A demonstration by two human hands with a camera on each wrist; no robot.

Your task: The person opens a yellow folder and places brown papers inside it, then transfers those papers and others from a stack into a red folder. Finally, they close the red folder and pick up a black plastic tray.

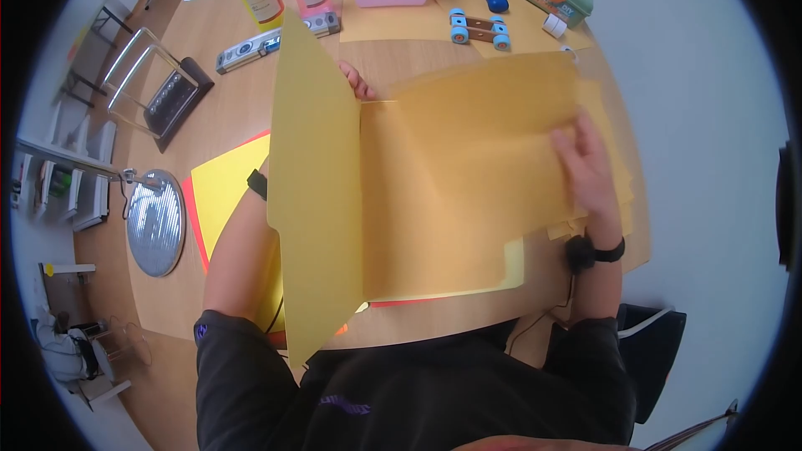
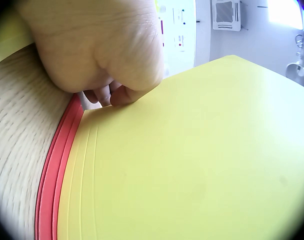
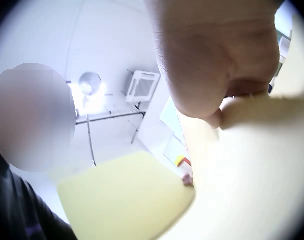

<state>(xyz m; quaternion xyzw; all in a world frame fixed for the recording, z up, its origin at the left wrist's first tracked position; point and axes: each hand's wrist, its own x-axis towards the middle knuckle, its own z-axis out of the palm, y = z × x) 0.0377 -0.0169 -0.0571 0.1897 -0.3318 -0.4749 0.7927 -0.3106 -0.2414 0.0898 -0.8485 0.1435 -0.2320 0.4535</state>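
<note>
Item: yellow folder [image 1: 313, 184], open on the table [image 1: 434, 317] directly before the person. Fold running away from the body; left flap raised steeply, right flap lying low under tan paper, with a pale corner showing at its near right.

Item: tan sheet [image 1: 501, 150], above the right flap, to the right of the fold. Outer part lifted, bent and blurred; the inner part reaches close to the fold. Long axis: cannot be told through the bend and blur. Whether another sheet lies beneath it: likewise uncertain.

Relation of note: the sheet extends leftward from the right hand [image 1: 589, 167] toward the fold, with the raised flap farther left. Right hand nearer the sheet's outer edge; left hand [image 1: 355, 81] nearer the far end of the fold.

Right hand: narrow, thumb and fingers pinching the sheet near its right edge. Forearm reaching forward from the body, hand above the wrist, fingertips pointing away and slightly left.

Left hand: fingers curled, gripping the folder at the far edge of the raised flap. Forearm passing outside that flap, on its left, above yellow and red folders [image 1: 230, 192]; palm largely hidden in the head view.

Adjacent, right: more tan paper [image 1: 607, 108], beyond the right hand's fingers.
</note>
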